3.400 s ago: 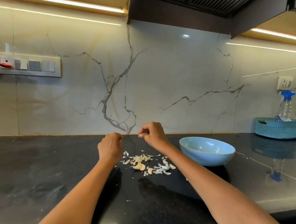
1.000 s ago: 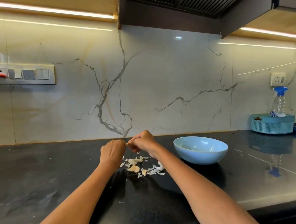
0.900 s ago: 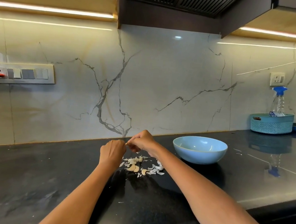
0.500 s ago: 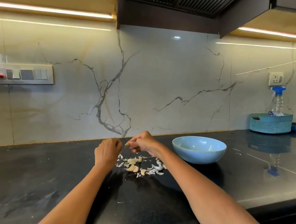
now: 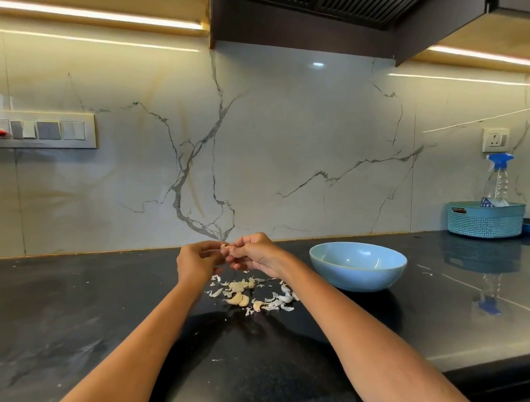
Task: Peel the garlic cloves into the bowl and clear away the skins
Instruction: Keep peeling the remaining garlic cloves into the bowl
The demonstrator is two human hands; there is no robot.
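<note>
Head camera looks down at a black counter (image 5: 48, 325) where two hands meet above a small pile. Left hand (image 5: 197, 259) and right hand (image 5: 253, 253) both curl their fingers in and pinch one garlic clove (image 5: 224, 247) between them, held up in the air. It is too small to tell how much skin is on it. Under the hands lie more garlic cloves (image 5: 238, 299) mixed with loose white skins (image 5: 281, 297) on the counter. A blue bowl (image 5: 357, 267) sits just to the right of the pile, and I can see nothing inside it. I think the clove is being peeled right now. To do it well, one hand should hold the clove tight while the other picks at the skin and pulls it away. Keeping both hands over the pile lets the skin fall in one spot, which should make cleaning up easy.
</note>
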